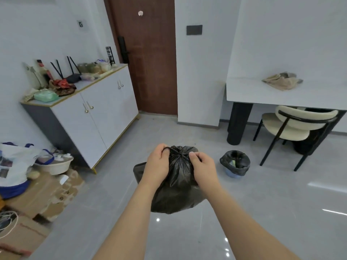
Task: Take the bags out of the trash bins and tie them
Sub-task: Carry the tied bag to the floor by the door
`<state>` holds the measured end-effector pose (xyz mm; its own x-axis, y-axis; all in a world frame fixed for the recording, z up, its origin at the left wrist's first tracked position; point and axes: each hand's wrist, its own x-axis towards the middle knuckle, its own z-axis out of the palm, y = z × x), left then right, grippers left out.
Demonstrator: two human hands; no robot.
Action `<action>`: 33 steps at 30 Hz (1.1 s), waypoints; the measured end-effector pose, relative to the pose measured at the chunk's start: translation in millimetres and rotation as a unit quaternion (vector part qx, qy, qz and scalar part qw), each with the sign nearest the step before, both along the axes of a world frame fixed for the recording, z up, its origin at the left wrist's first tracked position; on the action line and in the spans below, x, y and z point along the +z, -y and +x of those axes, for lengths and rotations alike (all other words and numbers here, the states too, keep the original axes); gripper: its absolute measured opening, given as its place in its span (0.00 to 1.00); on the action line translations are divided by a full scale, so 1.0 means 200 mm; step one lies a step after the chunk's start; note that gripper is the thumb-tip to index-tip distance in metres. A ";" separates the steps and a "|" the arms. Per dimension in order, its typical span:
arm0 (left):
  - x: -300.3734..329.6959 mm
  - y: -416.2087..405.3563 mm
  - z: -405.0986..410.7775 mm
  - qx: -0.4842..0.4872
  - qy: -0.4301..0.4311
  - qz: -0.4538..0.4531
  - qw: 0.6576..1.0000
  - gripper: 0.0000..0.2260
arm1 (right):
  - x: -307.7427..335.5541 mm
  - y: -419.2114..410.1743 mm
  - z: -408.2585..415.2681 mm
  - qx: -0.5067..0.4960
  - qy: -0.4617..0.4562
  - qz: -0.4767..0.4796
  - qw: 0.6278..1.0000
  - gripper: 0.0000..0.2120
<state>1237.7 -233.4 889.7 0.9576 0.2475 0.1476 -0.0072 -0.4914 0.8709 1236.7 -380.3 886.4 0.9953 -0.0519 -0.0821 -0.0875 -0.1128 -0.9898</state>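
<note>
A full black trash bag (pixel 178 186) hangs in front of me above the grey floor, its mouth gathered into a bunch at the top. My left hand (pixel 156 165) grips the bag's drawstring loop on the left of the bunch. My right hand (pixel 203 168) pinches the gathered plastic on the right side. Behind the bag on the left, a dark bin (pixel 138 170) shows only as an edge. To the right stands a small blue trash bin (pixel 234 164) lined with a black bag, with some rubbish inside.
A white cabinet (pixel 97 117) with clutter on top lines the left wall. Cardboard (pixel 47 192), a basin and bags lie on the floor at the left. At the right are a white table (pixel 281 94) and a cream chair (pixel 296 124). A brown door (pixel 148 59) is straight ahead.
</note>
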 end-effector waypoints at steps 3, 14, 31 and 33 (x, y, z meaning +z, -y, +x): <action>-0.03 0.07 0.39 -0.017 -0.011 0.000 1.000 0.09 | -0.03 0.06 0.37 -0.021 -0.035 0.051 0.998 0.14; -0.11 0.23 1.88 0.031 -0.042 -0.046 0.998 0.08 | -0.08 0.25 1.90 0.004 -0.049 0.037 0.998 0.10; -0.32 -0.05 4.03 0.056 -0.063 -0.068 0.994 0.09 | -0.30 -0.07 4.09 -0.042 -0.096 0.044 0.994 0.14; -0.33 -0.03 4.29 0.052 -0.063 -0.058 0.995 0.09 | -0.31 -0.08 4.33 -0.068 -0.100 0.036 0.992 0.14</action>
<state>2095.8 -226.8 823.5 0.9349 0.3549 -0.0074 0.1512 -0.3792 0.9129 2103.5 -363.3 825.2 0.9431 -0.1708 -0.2852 -0.2922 -0.0167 -0.9562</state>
